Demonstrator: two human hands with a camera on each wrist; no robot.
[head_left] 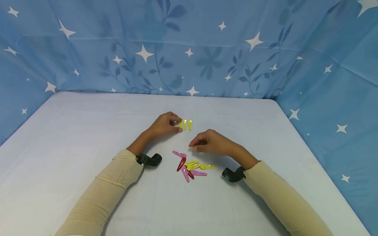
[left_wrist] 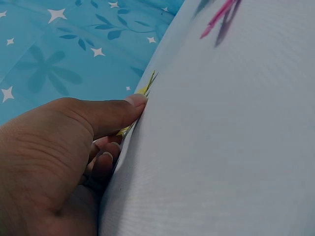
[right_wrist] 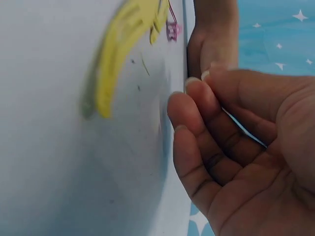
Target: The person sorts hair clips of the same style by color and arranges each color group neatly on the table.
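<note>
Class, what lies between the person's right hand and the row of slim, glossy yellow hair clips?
In the head view, only bare white tabletop separates the right hand from the row of yellow clips.

place: a curtained corner; which room, i cannot tell
blue curtain [head_left: 189, 34]: stars and leaves, on three sides
worktop [head_left: 73, 137]: plain white

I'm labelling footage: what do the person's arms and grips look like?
The left sleeve and right sleeve are beige, creased. The left wrist camera and right wrist camera are black and bent; the right one shows a green patch. The left grip and right grip wear no gloves.
</note>
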